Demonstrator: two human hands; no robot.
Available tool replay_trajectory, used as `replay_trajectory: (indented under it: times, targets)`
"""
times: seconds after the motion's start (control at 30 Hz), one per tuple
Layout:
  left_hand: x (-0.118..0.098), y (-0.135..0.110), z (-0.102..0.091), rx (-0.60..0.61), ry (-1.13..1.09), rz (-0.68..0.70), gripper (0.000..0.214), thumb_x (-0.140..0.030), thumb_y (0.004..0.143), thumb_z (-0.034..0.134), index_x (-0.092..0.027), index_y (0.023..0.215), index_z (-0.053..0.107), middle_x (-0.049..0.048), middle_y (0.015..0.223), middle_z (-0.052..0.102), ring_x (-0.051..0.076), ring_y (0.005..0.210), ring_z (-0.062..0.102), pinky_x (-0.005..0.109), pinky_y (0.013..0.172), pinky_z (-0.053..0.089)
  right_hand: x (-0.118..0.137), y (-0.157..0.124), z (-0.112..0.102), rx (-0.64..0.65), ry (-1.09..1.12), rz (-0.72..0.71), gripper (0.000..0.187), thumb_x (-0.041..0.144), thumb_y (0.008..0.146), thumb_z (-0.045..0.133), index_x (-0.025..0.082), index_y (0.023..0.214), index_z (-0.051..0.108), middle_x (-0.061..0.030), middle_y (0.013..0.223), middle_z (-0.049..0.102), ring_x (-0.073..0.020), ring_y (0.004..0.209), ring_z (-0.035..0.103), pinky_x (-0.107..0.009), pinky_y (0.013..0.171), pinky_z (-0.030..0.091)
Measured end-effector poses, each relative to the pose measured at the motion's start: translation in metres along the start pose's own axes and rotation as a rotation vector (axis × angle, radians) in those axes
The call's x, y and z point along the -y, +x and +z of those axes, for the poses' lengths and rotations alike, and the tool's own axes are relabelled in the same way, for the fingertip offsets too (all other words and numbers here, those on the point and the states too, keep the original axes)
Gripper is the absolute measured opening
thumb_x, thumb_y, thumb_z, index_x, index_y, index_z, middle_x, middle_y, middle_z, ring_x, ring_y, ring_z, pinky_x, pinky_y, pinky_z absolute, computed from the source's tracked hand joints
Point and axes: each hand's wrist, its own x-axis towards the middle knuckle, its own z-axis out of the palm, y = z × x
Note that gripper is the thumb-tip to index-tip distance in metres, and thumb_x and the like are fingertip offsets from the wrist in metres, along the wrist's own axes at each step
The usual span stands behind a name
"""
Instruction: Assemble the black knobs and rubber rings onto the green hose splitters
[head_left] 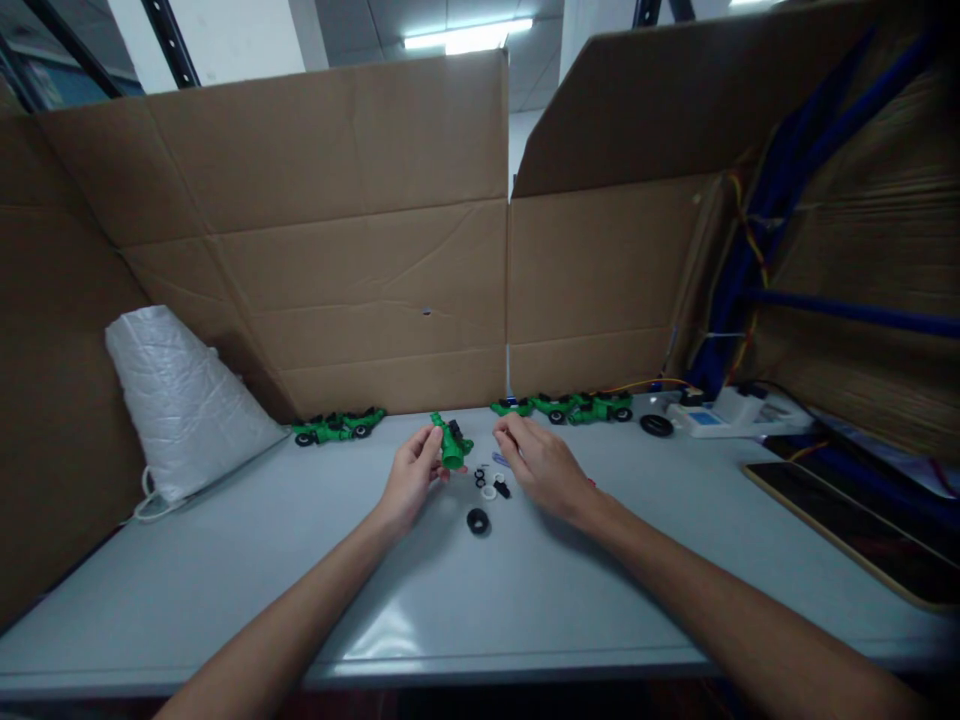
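Note:
My left hand (412,468) is closed around one end of a green toy vehicle body (453,446) with black parts on it, held up over the table. Beside it, my right hand (541,462) has its fingers curled together in a pinch; whatever lies between the fingertips is hidden or too small to name. Between the hands on the table lie small black rings (480,478), a white ring (489,492) and a small black piece (502,489). A larger black tyre (478,521) rests nearer to me. Partly behind my right fingers is a small bluish piece (499,459).
Green toy vehicles with black wheels (339,427) stand at the back left, and several more (574,408) at the back right. A black ring (656,426) lies near a white power strip (742,412). At the right is a dark flat panel (847,530); a silvery bag (187,405) leans left. Cardboard (360,280) walls the back.

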Motion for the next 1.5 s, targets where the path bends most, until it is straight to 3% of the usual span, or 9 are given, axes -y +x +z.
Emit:
replay_trajectory:
  times: [0.23, 0.4, 0.53, 0.73, 0.87, 1.03, 1.17, 1.3, 1.5]
  targets:
    - [0.007, 0.002, -0.002, -0.010, -0.174, -0.136, 0.048, -0.056, 0.091, 0.075, -0.015, 0.114, 0.064, 0.0150, 0.117, 0.077, 0.015, 0.067, 0.070, 0.022, 0.052, 0.042, -0.016, 0.002, 0.007, 0.025, -0.121, -0.049, 0.019, 0.022, 0.111, 0.043, 0.021, 0.109, 0.062, -0.0104, 0.103, 0.068, -0.0284, 0.098, 0.058, -0.042, 0.093, 0.042]
    - [0.006, 0.003, -0.002, -0.037, -0.158, -0.140, 0.055, -0.065, 0.087, 0.077, -0.016, 0.110, 0.065, 0.0112, 0.114, 0.074, 0.011, 0.064, 0.066, 0.019, 0.050, 0.042, -0.021, -0.002, 0.013, 0.164, -0.152, -0.087, 0.026, 0.014, 0.108, 0.047, 0.021, 0.117, 0.070, -0.0117, 0.112, 0.069, -0.0292, 0.107, 0.055, -0.042, 0.095, 0.041]
    - [0.006, 0.006, -0.004, -0.118, -0.083, -0.103, 0.047, -0.053, 0.083, 0.086, -0.016, 0.105, 0.067, 0.0069, 0.105, 0.074, 0.008, 0.063, 0.063, 0.017, 0.050, 0.042, -0.023, -0.003, 0.016, 0.270, -0.121, -0.119, 0.037, 0.008, 0.105, 0.051, 0.025, 0.130, 0.072, -0.0106, 0.122, 0.070, -0.0291, 0.113, 0.054, -0.042, 0.098, 0.040]
    - [0.009, 0.012, -0.013, -0.199, 0.003, -0.099, 0.045, -0.053, 0.088, 0.079, -0.018, 0.109, 0.063, 0.0056, 0.101, 0.075, 0.008, 0.054, 0.064, 0.017, 0.044, 0.040, -0.038, -0.005, 0.021, 0.334, -0.151, -0.119, 0.033, 0.010, 0.105, 0.055, 0.028, 0.125, 0.075, -0.0083, 0.126, 0.071, -0.0297, 0.119, 0.052, -0.044, 0.102, 0.038]
    - [0.011, 0.015, -0.018, -0.184, 0.134, -0.061, 0.048, -0.053, 0.089, 0.078, -0.018, 0.114, 0.057, 0.0071, 0.102, 0.076, 0.008, 0.045, 0.063, 0.018, 0.037, 0.036, -0.042, -0.005, 0.022, 0.332, -0.181, -0.111, 0.029, 0.015, 0.106, 0.056, 0.027, 0.125, 0.075, -0.0093, 0.127, 0.071, -0.0308, 0.120, 0.052, -0.045, 0.101, 0.038]
    - [0.016, 0.018, -0.022, -0.176, 0.234, -0.080, 0.038, -0.048, 0.095, 0.070, -0.016, 0.110, 0.057, 0.0083, 0.103, 0.074, 0.011, 0.048, 0.068, 0.018, 0.035, 0.035, -0.039, -0.005, 0.021, 0.353, -0.132, -0.164, 0.048, 0.007, 0.104, 0.052, 0.032, 0.141, 0.069, -0.0094, 0.135, 0.071, -0.0295, 0.126, 0.052, -0.046, 0.106, 0.038]
    - [0.020, 0.020, -0.024, -0.136, 0.264, -0.107, 0.035, -0.045, 0.097, 0.066, -0.015, 0.111, 0.058, 0.0073, 0.093, 0.074, 0.015, 0.052, 0.073, 0.018, 0.037, 0.039, -0.040, -0.005, 0.024, 0.386, -0.131, -0.203, 0.054, 0.004, 0.102, 0.052, 0.036, 0.140, 0.071, -0.0073, 0.137, 0.070, -0.0292, 0.128, 0.051, -0.047, 0.108, 0.037]
    - [0.022, 0.021, -0.025, -0.085, 0.269, -0.110, 0.039, -0.046, 0.093, 0.071, -0.014, 0.112, 0.059, 0.0056, 0.086, 0.074, 0.016, 0.049, 0.072, 0.019, 0.037, 0.040, -0.043, -0.004, 0.027, 0.385, -0.131, -0.206, 0.048, 0.007, 0.103, 0.053, 0.035, 0.135, 0.074, -0.0076, 0.135, 0.071, -0.0294, 0.127, 0.052, -0.046, 0.106, 0.039]
    - [0.022, 0.021, -0.029, -0.005, 0.277, -0.102, 0.044, -0.051, 0.089, 0.074, -0.014, 0.110, 0.061, 0.0079, 0.090, 0.077, 0.013, 0.048, 0.070, 0.018, 0.039, 0.039, -0.044, -0.003, 0.025, 0.346, -0.109, -0.200, 0.030, 0.015, 0.107, 0.055, 0.029, 0.120, 0.078, -0.0080, 0.122, 0.075, -0.0283, 0.120, 0.054, -0.043, 0.100, 0.039]
